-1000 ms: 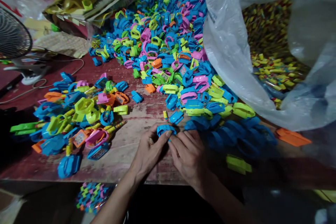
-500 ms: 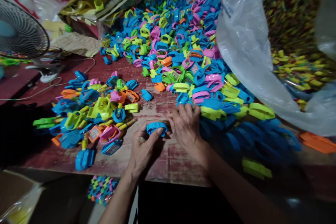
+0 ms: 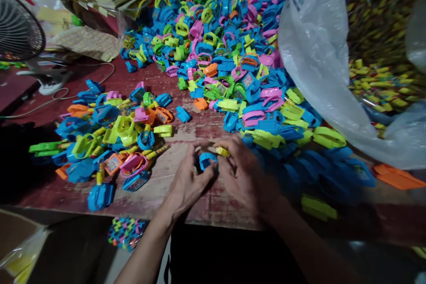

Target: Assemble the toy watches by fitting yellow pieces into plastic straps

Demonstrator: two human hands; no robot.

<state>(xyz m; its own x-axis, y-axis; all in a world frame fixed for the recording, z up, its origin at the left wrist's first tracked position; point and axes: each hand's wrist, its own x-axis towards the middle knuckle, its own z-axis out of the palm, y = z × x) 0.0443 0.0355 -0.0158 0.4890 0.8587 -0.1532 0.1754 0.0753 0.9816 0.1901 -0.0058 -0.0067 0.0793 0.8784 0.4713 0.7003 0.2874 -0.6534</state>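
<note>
My left hand point(image 3: 188, 182) pinches a small blue plastic piece point(image 3: 207, 160) just above the worn red table point(image 3: 199, 204). My right hand point(image 3: 244, 173) is closed on a small yellow tube-like piece point(image 3: 222, 151), held against the top of the blue piece. Both hands meet near the table's front edge. Right beyond them begins a big heap of blue, green, pink and orange plastic toy watch parts point(image 3: 229, 53).
A smaller pile of assembled coloured pieces point(image 3: 109, 137) lies at the left. A large clear plastic bag point(image 3: 319, 66) of small yellow items stands at the right. A fan point(image 3: 18, 31) and its cable sit at the far left; papers at the back left.
My right hand reached into the heap's edge, came back with a yellow piece and now holds it on the blue piece. My left hand kept the blue piece throughout.
</note>
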